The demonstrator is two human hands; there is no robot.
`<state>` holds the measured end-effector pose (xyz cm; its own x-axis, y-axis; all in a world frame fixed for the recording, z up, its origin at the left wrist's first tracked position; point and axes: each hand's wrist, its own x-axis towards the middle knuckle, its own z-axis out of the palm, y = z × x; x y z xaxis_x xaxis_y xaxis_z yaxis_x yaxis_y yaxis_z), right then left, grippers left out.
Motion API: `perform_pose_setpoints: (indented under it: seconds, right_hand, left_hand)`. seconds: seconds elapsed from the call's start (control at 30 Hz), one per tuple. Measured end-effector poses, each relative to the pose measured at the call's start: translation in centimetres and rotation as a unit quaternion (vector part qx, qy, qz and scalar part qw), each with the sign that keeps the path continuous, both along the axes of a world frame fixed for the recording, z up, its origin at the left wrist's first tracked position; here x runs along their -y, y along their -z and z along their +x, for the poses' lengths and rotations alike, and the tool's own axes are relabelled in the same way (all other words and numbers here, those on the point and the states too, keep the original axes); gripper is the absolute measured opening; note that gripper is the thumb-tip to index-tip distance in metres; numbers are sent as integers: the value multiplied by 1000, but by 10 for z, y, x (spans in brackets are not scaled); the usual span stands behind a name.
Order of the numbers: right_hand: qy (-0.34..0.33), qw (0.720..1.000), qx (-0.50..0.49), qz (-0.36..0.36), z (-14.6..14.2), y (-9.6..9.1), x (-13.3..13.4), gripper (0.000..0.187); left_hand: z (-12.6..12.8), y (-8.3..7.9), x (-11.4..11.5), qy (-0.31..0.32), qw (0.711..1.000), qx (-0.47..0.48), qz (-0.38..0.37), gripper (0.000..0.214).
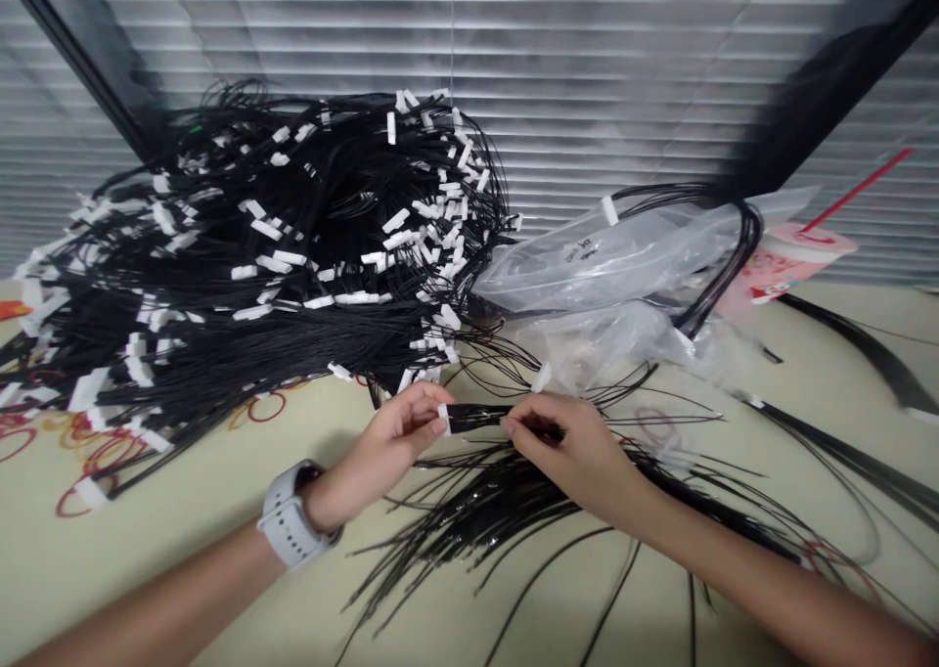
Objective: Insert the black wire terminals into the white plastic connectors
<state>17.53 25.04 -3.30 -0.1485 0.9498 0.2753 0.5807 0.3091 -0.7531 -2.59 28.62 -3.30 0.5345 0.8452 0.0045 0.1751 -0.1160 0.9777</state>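
Note:
My left hand (403,432) pinches a white connector (444,419) between thumb and fingers, and a flat row of black wires (476,416) runs out of it to the right. Over those wires my right hand (561,442) is closed, its fingertips pressed together on one or more of them; exactly which is hidden. Beneath my right hand lies a loose bundle of black wires (469,515) with small shiny tips at its left end. A pale watch (293,513) is on my left wrist.
A large heap of black wire harnesses (330,198) with white connectors fills the back left. Clear plastic bags (602,256) lie behind my hands. A pink cup-like packet (784,261) with a red straw (858,190) stands back right. Red and yellow rubber bands (110,447) lie at left.

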Motion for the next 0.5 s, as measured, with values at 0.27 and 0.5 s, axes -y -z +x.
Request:
perform_pose_setpoints:
  seconds: [0.27,0.5]
  right_hand:
    - [-42,996,59,49,4,-2,-3,17]
    - [-12,980,175,95,8,-3,-3,19]
  left_hand:
    - [-3,1,-5,-19,1000,-21,5,28]
    - [7,24,-13,-79,991,-35,101,44]
